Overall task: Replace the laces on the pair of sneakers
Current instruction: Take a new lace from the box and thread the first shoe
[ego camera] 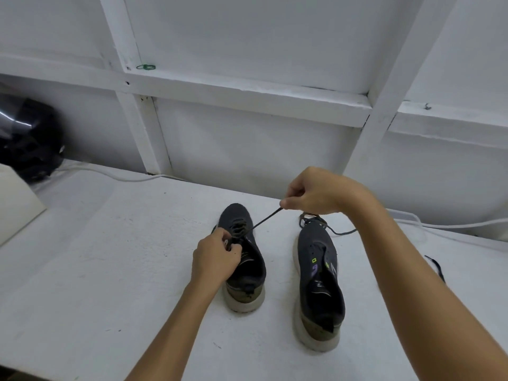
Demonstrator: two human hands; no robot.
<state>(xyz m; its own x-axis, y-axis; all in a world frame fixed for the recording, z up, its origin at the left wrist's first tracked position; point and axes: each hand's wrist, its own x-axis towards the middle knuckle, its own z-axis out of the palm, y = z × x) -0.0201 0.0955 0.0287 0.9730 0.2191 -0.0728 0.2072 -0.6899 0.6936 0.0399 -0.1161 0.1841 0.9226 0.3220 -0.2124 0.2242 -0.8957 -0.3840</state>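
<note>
- The dark lace (265,219) runs taut from the eyelet area of the left sneaker (243,259) up and to the right, ending at the right hand (319,192); its long axis is a diagonal across the gap between the two shoes.
- The right hand's thumb and forefinger are pressed together on the lace tip, the other fingers curled; it hangs above and beyond the shoe's toe, so any further pull would draw the lace away from the eyelets along that diagonal.
- The left hand (217,258) sits right at the shoe's throat, fingers curled in on the lace or eyelet edge; which of the two it pinches cannot be told.
- The left hand is the nearer one to the eyelets; the right is well apart from them.
- The right sneaker (319,284) stands beside the first, toe pointing away, eyelets bare, with a loose lace (324,224) bunched at its toe.
- Another dark lace end (435,268) lies on the white table (110,257) past the right forearm.
- Small green and purple marks show on the right sneaker's tongue; no writing or brand is legible.
</note>
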